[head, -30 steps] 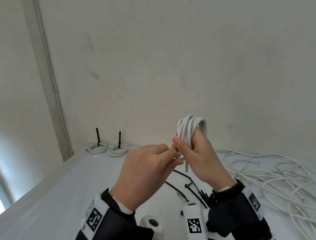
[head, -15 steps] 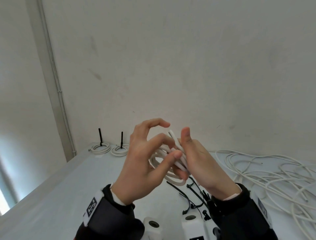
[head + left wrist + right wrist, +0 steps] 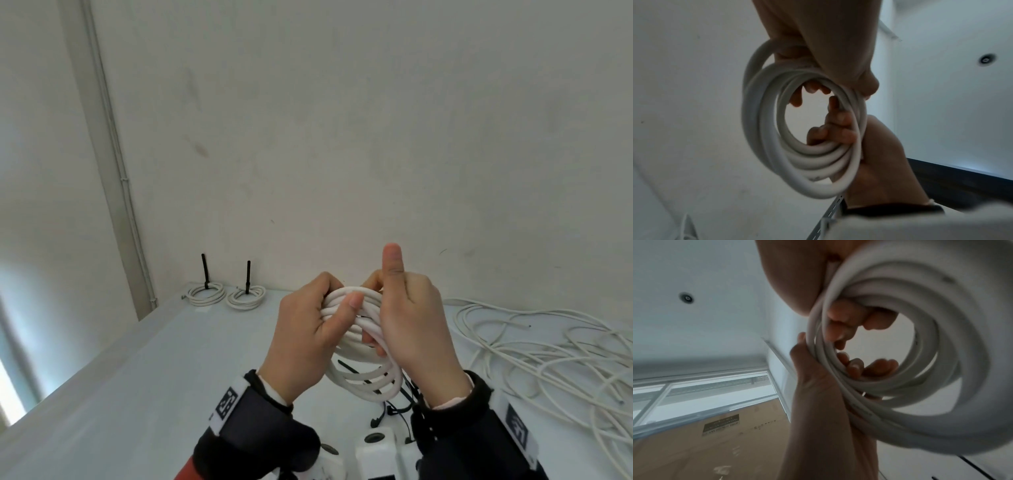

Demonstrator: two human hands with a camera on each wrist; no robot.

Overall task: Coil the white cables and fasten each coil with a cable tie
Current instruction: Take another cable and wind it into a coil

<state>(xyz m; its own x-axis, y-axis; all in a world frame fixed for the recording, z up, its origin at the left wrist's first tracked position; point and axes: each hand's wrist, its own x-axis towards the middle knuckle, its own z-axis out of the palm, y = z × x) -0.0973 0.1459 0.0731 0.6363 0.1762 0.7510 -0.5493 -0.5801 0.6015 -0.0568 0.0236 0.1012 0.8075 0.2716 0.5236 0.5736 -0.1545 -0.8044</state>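
Head view: two tied coils [image 3: 205, 295] sit at the worktop's [image 3: 137, 394] far left corner. A third coil [image 3: 363, 380], wound but untied, is held above the near edge. The left hand [image 3: 308, 339] and right hand [image 3: 416, 329] both curl round its turns, right thumb raised. Spare cable ties [image 3: 394, 409] lie beneath, and loose white cables [image 3: 534, 346] wait along the right edge.

The head view looks forward and down from the near side at the white table [image 3: 144, 370] and far wall [image 3: 342, 137]. Each wrist view sits very near below the cable coil [image 3: 760, 138], facing up at the ceiling [image 3: 951, 81]; all three share that coil.
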